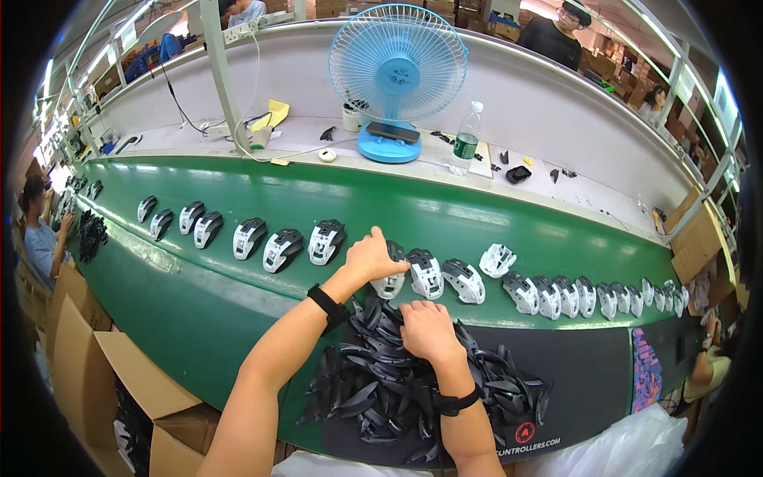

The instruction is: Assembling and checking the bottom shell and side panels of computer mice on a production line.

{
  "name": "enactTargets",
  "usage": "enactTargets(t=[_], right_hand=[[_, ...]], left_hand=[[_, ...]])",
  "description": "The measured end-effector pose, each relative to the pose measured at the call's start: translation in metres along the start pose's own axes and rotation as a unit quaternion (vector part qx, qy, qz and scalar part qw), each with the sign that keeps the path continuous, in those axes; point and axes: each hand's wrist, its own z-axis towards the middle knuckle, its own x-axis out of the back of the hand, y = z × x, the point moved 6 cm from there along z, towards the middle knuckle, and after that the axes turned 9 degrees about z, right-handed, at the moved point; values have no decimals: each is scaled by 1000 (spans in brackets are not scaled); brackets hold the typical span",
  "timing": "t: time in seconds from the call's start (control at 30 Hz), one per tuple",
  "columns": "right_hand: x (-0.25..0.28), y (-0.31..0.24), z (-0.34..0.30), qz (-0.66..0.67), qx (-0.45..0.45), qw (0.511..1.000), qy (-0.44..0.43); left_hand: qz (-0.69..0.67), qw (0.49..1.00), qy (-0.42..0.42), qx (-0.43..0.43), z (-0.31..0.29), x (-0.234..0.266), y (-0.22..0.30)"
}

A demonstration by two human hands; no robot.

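My left hand [370, 258] reaches over a white and dark grey mouse shell [389, 285] on the green surface. Its thumb lies across the shell and its index finger points away, wide apart from the thumb. My right hand [430, 328] rests palm down on a heap of curved black plastic pieces [373, 381], its fingers curled at the heap's far edge. Its fingertips are mostly hidden, so what they hold cannot be made out. Just right of the left hand's shell stands another mouse shell [426, 275]. Both wrists wear black bands.
More shells [284, 250] run in a row left and right; one white shell [497, 260] lies set back. A black mat [588, 358] is under the heap. Behind stand a blue fan [397, 79] and a bottle [466, 141]. Cardboard boxes [135, 366] are lower left. Other people sit farther along.
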Motion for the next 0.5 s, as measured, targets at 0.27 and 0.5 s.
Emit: enactTargets(t=[0.27,0.5], right_hand=[[13,0,2,26,-3,998,61],[70,1,-17,142,15,971,190]], left_hand=[[-531,829,149,-87,-52,53,-10],[-750,652,79,-80,-86,53,-7]])
